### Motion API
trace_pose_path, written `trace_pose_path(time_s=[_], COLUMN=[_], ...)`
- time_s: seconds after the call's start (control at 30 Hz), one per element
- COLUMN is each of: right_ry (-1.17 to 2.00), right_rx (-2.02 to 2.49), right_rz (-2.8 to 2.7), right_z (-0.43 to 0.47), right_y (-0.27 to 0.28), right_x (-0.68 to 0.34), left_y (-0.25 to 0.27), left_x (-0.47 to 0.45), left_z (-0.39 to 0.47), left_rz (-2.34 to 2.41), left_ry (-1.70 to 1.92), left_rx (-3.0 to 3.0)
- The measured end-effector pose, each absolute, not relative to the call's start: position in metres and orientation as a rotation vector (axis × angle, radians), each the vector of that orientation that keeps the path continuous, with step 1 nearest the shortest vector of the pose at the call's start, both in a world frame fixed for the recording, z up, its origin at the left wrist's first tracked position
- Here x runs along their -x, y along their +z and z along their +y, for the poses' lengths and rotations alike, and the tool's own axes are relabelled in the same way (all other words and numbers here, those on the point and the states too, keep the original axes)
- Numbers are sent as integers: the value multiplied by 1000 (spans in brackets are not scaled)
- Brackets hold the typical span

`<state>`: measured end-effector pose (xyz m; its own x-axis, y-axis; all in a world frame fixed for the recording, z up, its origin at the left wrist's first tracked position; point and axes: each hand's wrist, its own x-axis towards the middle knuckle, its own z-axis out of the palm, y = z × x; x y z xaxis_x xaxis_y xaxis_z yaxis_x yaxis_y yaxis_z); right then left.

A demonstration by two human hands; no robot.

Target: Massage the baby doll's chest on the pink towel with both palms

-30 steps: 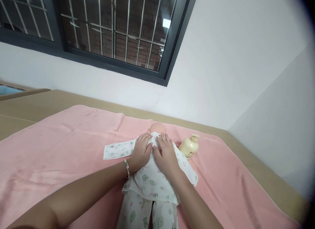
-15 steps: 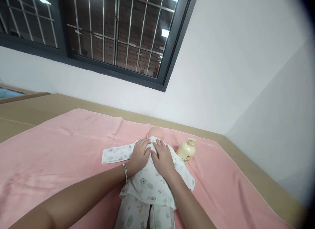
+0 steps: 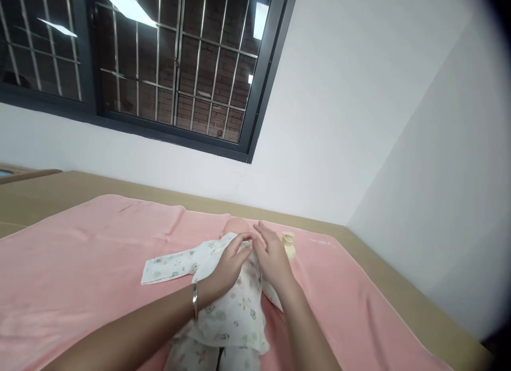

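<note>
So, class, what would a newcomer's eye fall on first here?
Probably the left hand and right hand, close together over the upper body of a doll-like figure in white printed clothes, lying on a pink blanket. Next, perhaps, the dark-framed, barred window at upper left, or the cream bottle just beyond the right hand, partly hidden by it.

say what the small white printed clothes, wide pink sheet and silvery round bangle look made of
Small white printed clothes: matte fabric, perhaps cotton, given the wavy hem. Wide pink sheet: matte cloth, fibre unclear, softly creased. Silvery round bangle: probably polished metal, bright highlights.
</note>
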<state>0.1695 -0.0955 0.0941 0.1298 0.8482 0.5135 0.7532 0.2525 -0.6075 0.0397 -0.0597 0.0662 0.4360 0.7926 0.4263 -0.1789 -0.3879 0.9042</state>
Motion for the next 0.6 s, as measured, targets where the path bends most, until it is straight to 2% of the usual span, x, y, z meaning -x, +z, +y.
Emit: trace_pose_path(time_s=[0.23,0.37,0.6], right_ry=[34,70,-258], right_rx=[1795,1950,2186], right_rz=[-1371,-1453,-1598], right_z=[-101,-92,-83], right_y=[110,100,91], right_x=[-221,-226,-217], left_y=[94,95,90], left_x=[-105,-121,-110], left_z=[-47,-37,-39], left_rz=[389,475,460], left_ry=[702,680,561], left_rx=[-687,-508,-445])
